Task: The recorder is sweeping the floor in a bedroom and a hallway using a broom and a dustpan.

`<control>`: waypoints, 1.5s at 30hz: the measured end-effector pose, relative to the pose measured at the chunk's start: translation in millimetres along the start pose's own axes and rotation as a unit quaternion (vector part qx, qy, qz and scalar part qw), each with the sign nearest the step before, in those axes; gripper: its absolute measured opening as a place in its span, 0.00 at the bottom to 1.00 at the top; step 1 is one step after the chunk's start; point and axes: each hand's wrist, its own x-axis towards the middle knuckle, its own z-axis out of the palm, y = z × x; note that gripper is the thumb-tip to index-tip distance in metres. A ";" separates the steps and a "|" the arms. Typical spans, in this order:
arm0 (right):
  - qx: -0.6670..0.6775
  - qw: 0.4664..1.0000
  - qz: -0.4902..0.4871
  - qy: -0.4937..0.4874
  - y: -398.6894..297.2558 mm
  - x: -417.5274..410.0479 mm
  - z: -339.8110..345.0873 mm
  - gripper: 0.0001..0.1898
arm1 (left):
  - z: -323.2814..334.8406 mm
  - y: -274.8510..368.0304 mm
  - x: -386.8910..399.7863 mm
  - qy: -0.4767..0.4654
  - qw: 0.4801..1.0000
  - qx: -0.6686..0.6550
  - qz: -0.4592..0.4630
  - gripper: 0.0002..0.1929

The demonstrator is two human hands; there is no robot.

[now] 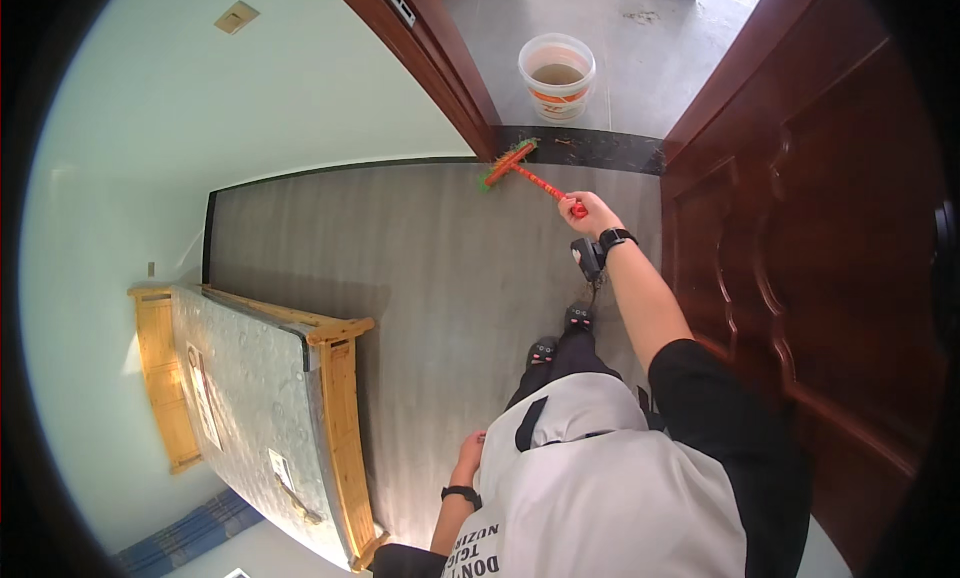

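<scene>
My right hand (591, 212) is closed around the red handle of a broom (538, 181), gripping near its rounded end. The arm reaches forward, a dark device strapped at the wrist. At the doorway, the broom's red head (511, 164) with green and orange bristles sits at the foot of the door frame, beside the dark threshold (607, 149). Bits of debris lie on that threshold. My left hand (472, 450) hangs low at my side against the pale apron (592, 488); its fingers are partly hidden.
Past the threshold stands a white plastic bucket (556, 97) holding murky water. A dark red wooden door (750, 225) rises at my right. On the left is a wooden bed frame (343, 413) with a plastic-covered mattress (247, 398). Grey floor (435, 263) lies between.
</scene>
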 end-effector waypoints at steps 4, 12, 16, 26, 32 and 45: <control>0.060 0.998 0.009 -0.006 -20.1 17.5 -25.3 0.04 | 5.2 3.3 -14.6 0.020 0.999 -0.024 0.023 0.13; 0.082 0.996 -0.009 0.032 -18.5 -91.2 -102.7 0.08 | 2.2 -15.9 20.7 0.013 0.998 -0.062 0.028 0.13; 0.165 0.984 -0.035 0.049 12.4 -175.6 -147.5 0.05 | -17.0 10.1 45.4 0.011 0.998 0.002 0.058 0.13; 0.171 0.979 -0.100 0.056 21.2 -263.0 -115.5 0.05 | -32.2 72.8 89.6 -0.017 0.983 0.130 0.126 0.14; 0.162 0.982 -0.095 -0.023 -29.7 -247.9 -119.7 0.04 | -29.1 85.5 81.3 -0.013 0.986 0.098 0.135 0.14; -0.098 0.972 -0.147 0.158 -6.9 -124.4 -196.1 0.07 | -21.7 34.5 44.2 -0.020 0.995 0.083 0.056 0.12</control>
